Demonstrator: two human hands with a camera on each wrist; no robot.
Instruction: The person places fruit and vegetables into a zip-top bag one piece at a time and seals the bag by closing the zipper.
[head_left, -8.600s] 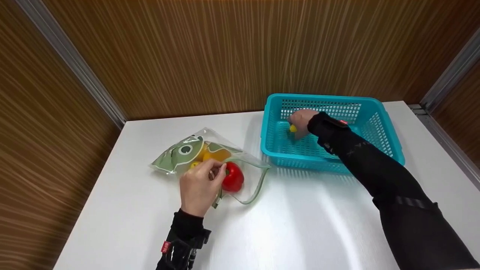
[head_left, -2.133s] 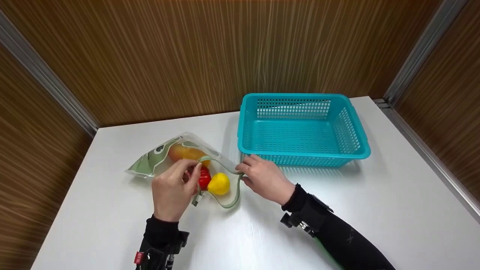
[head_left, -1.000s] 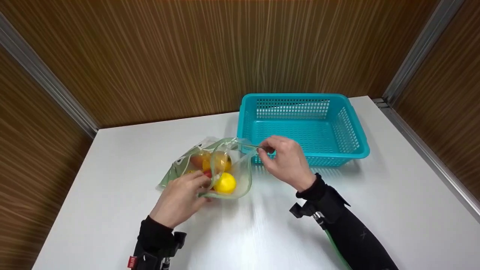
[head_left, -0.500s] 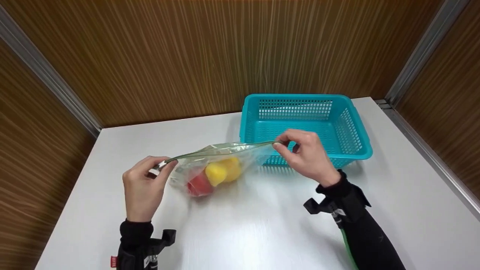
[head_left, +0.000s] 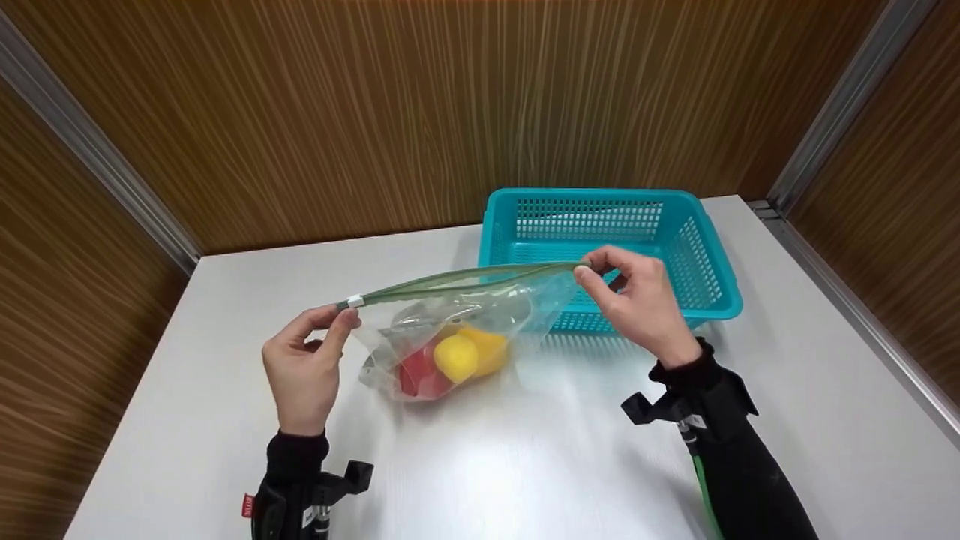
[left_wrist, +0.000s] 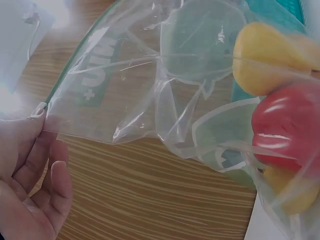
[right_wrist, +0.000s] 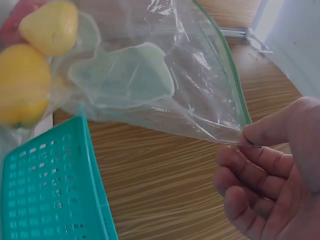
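Observation:
A clear zip bag (head_left: 525, 304) with a green zip edge hangs between my two hands in the head view. My left hand (head_left: 306, 367) pinches its left top corner beside the white slider (head_left: 355, 301). At the opposite top corner, the thumb and fingers of my right hand (head_left: 637, 304) pinch the edge. The two green strips bow slightly apart midway. Inside the bag, low down, are a red bell pepper (left_wrist: 285, 127), a lemon (head_left: 456, 358) and a larger yellow-orange piece (right_wrist: 22, 85). Another yellow piece (left_wrist: 295, 192) shows below the pepper in the left wrist view.
A turquoise perforated basket (head_left: 600, 193) stands at the back right of the white table (head_left: 487, 480), partly behind the bag and my right hand. Wood-grain panels (head_left: 375, 112) enclose the back and sides.
The lemon came from the basket into the bag earlier. Both hands then took the bag's corners, stretched its mouth taut and lifted it; lately they moved slightly up and to the right.

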